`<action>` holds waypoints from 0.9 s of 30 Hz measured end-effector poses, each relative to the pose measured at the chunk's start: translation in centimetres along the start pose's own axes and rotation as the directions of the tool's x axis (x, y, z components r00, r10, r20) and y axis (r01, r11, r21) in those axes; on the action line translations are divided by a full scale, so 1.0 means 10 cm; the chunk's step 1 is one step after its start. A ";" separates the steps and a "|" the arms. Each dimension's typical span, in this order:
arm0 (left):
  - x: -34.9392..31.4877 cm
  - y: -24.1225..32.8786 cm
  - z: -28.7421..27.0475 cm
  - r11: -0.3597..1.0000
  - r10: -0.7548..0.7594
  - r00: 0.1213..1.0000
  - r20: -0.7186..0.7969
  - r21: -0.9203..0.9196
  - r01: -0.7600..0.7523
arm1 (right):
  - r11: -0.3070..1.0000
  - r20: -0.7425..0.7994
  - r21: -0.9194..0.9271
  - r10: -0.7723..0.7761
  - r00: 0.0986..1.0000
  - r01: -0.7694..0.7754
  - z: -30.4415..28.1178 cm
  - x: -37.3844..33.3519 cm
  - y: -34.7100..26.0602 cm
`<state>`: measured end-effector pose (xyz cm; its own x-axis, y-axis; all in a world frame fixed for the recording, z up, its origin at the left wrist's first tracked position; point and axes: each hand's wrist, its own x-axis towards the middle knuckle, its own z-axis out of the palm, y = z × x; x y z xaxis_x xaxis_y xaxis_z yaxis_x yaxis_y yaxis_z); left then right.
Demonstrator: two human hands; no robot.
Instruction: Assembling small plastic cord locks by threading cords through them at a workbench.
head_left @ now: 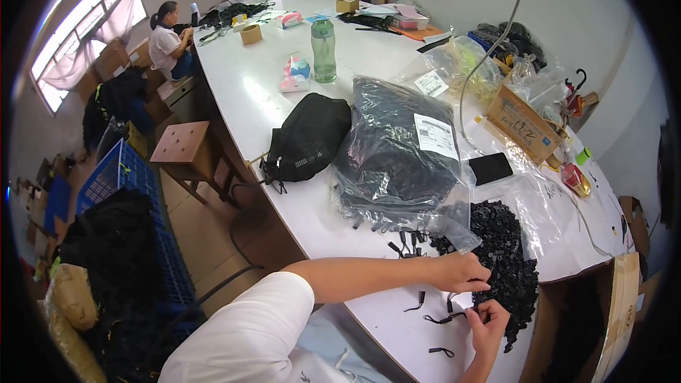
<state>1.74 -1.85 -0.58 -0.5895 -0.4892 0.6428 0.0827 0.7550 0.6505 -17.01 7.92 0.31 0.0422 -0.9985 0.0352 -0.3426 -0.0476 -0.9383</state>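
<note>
White tabletop (269, 99) runs from the far end of a workroom toward the near edge, crowded with bags, boxes and a green water bottle (324, 50); another person sits at its far left corner. At the near right lies a heap of small black cord pulls (507, 255), spilling out of an opened clear plastic bag (553, 206), with a few loose pieces scattered just left of it.

The left hand (464, 273) rests curled at the near-left edge of the heap, fingers closed narrow on one or two pieces (exactly what they pinch is too small to tell). The right hand (489, 323) sits just nearer, fingertips pinched on one end of a single black cord pull (445, 318) that lies stretched on the table.

These pieces look very light and limp, a thin loop with a stiffer moulded tab; they probably tangle in the heap rather than slip. The tab end seems the surest spot for a fingertip pinch. Farther left sit a big bag of black parts (397, 149) and a black mesh pouch (308, 138).
</note>
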 end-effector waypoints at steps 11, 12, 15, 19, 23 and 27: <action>0.13 0.09 0.22 0.938 -0.342 0.931 0.124 0.097 0.332 | 0.998 -0.001 0.010 -0.067 0.998 0.067 -0.31 -0.15 -0.15; 0.08 0.03 0.21 0.953 -0.301 0.952 0.060 -0.010 0.302 | 0.990 0.091 -0.033 -0.136 0.986 0.140 -0.37 -0.08 -0.09; -0.08 0.00 -0.12 0.956 -0.279 0.960 0.016 0.094 0.277 | 0.980 0.326 0.162 -0.162 0.931 0.114 -0.34 0.19 0.02; -0.01 0.08 -0.09 0.944 -0.304 0.952 0.029 0.144 0.297 | 0.967 0.465 0.253 -0.085 0.881 -0.040 -0.62 0.14 0.00; 0.10 0.11 0.00 0.961 -0.270 0.962 0.030 0.077 0.267 | 0.731 -0.323 0.664 0.090 0.942 0.158 -1.11 -0.10 0.24; 0.13 0.16 0.01 0.967 -0.250 0.966 0.061 0.070 0.245 | 0.231 -0.740 0.673 0.203 0.642 0.703 -1.26 -0.05 0.47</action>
<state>1.04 -1.29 1.28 -0.6397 -0.6345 0.4339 -0.1208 0.6404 0.7585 -30.45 7.86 0.19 -0.7366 -0.6708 0.0863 0.5824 -0.6941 -0.4232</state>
